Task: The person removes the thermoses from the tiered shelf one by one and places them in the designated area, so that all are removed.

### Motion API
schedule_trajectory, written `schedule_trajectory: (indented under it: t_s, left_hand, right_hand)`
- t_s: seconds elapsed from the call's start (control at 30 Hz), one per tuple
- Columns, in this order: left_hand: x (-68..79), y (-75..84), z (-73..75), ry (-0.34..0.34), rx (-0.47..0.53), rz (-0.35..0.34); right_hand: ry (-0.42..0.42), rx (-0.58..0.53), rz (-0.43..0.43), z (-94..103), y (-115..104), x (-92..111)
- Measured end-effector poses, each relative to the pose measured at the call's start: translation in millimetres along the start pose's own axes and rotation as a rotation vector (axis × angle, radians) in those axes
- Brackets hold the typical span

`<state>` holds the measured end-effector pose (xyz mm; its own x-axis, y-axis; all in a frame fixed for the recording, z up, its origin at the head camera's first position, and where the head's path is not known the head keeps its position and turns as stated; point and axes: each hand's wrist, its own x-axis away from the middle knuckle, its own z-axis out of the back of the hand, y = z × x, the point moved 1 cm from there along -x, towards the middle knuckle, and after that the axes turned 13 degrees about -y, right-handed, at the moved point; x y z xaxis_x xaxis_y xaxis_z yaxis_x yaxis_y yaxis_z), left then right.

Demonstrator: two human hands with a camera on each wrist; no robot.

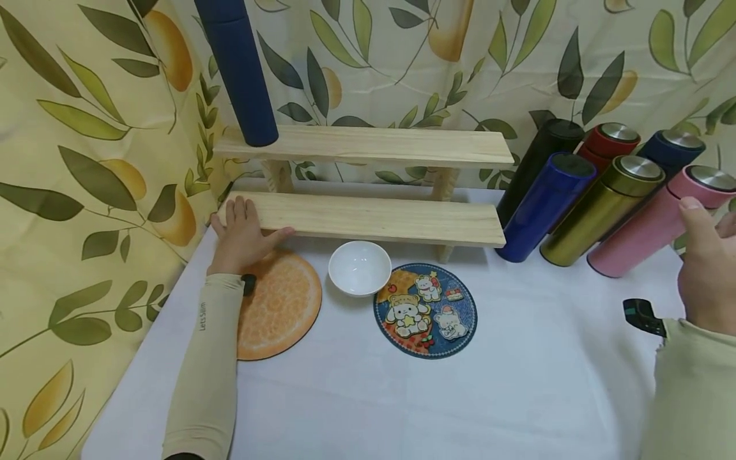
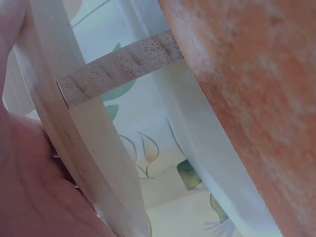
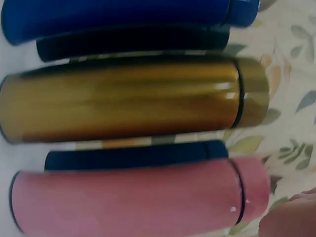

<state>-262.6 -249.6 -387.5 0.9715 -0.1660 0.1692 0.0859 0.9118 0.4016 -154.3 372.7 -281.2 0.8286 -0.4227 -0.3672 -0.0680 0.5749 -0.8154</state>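
Observation:
My left hand (image 1: 238, 239) rests on the left end of the lower wooden shelf (image 1: 368, 217), fingers on its top and thumb by the front edge. The left wrist view shows the palm (image 2: 34, 182) against the board's edge. At the far right, my right hand (image 1: 710, 275) is near the lid of a pink flask (image 1: 638, 236), with the thumb extended; whether it touches is unclear. Beside that flask stand a gold flask (image 1: 600, 211), a bright blue flask (image 1: 546, 207), a black flask (image 1: 537, 163), a red flask (image 1: 606, 150) and a navy flask (image 1: 669, 153).
Another navy flask (image 1: 244, 76) stands on the upper shelf (image 1: 374, 144) at the left. In front of the rack lie an orange-slice mat (image 1: 282, 306), a white bowl (image 1: 360, 268) and a round cartoon mat (image 1: 431, 342). Leaf-patterned cloth (image 1: 368, 64) hangs behind the white table (image 1: 437, 409).

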Motion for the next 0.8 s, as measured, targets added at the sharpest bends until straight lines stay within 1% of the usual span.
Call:
schedule_trajectory:
  t_s: [0.03,0.1,0.13,0.2,0.23,0.3,0.37,0.43,0.5,0.53,0.6,0.63,0.7,0.8]
  left_hand:
    - [0.2,-0.5,0.6,0.002,0.002,0.003]
    - [0.2,-1.0,1.2,0.006,0.007,0.008]
    - [0.0,-1.2,1.1,0.006,0.008,0.011]
    - [-0.8,-1.5,0.5,0.005,0.007,0.014]
    - [-0.6,-1.2,0.6,0.006,0.006,0.014]
    - [-0.5,-0.7,0.9,0.009,0.002,0.014]
    - [-0.8,0.8,0.2,0.01,0.002,0.009]
    - [-0.7,2.3,0.4,0.01,0.002,0.008]
    - [-0.8,2.6,0.4,0.011,0.003,0.009]
    - [-0.4,2.8,0.5,0.012,0.002,0.01]
    - [-0.2,2.8,0.6,0.017,-0.001,0.01]
    - [-0.2,2.4,0.7,0.021,-0.002,0.009]
    - [-0.6,1.3,0.4,0.026,-0.006,0.008]
    - [-1.6,-0.9,-0.3,0.024,-0.004,0.01]
  right_hand:
    - [-0.039,-0.019,0.041,-2.8,-4,0]
    - [-0.136,-0.053,0.084,-7.4,-12,1]
    - [-0.168,-0.062,0.093,-9.4,-16,2]
    - [-0.195,-0.069,0.118,-13.3,-25,5]
    - [-0.204,-0.067,0.114,-15.3,-31,8]
    - [-0.215,-0.128,0.124,-20.4,-39,12]
    - [-0.216,-0.18,0.159,-25.7,-47,14]
    - [-0.239,-0.313,0.201,-32.2,-52,15]
    - [-0.274,-0.442,0.272,-40.5,-54,15]
    - [-0.293,-0.504,0.308,-45.2,-56,16]
    - [-0.352,-0.646,0.351,-55.3,-59,16]
    - [-0.378,-0.687,0.375,-60.9,-61,16]
    - [-0.431,-0.756,0.394,-71.5,-66,17]
    - [-0.505,-0.762,0.397,-87.4,-74,18]
